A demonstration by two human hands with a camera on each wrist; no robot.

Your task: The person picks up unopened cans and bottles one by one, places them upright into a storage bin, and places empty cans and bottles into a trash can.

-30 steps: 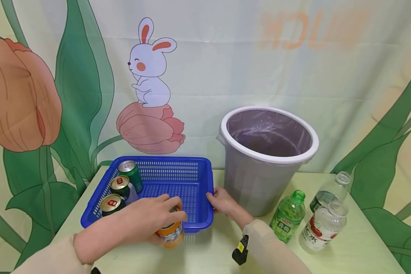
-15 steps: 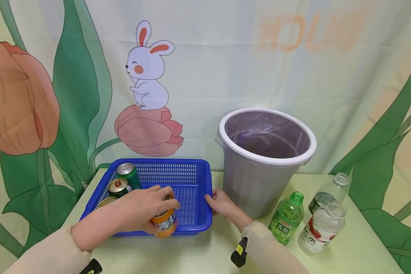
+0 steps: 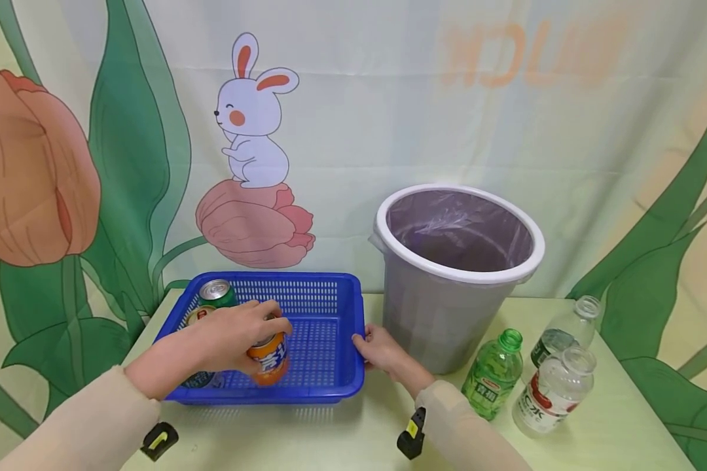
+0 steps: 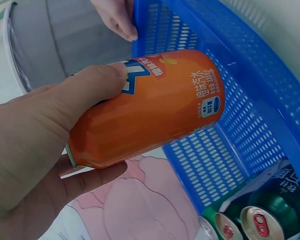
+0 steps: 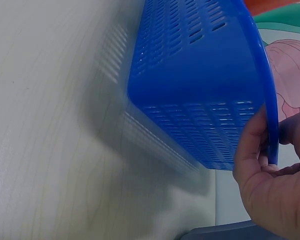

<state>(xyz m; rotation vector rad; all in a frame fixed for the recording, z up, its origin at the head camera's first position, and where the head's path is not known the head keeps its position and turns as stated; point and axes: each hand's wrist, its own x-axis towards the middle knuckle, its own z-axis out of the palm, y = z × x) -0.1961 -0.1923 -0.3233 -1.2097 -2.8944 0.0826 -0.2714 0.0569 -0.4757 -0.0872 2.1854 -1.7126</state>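
My left hand (image 3: 235,333) grips an orange soda can (image 4: 155,110) near its top, thumb on one side and fingers on the other. The can (image 3: 270,358) is inside the front of a blue plastic basket (image 3: 306,392); whether it touches the basket floor I cannot tell. My right hand (image 3: 383,350) pinches the basket's right rim, thumb inside and fingers outside in the right wrist view (image 5: 272,165). Along the basket's left side stand several green cans, among them a silver-topped can (image 3: 217,293) at the back; my left forearm partly hides the others.
A grey trash bin (image 3: 442,320) with a white rim and clear liner stands right of the basket. At the table's right are a green plastic bottle (image 3: 491,379), a clear bottle with a red-and-white label (image 3: 550,396) and another clear bottle (image 3: 565,333). A printed curtain (image 3: 342,131) hangs behind.
My left hand has carried the orange can leftward from over the basket's front edge to inside it. My right hand keeps its hold on the rim.
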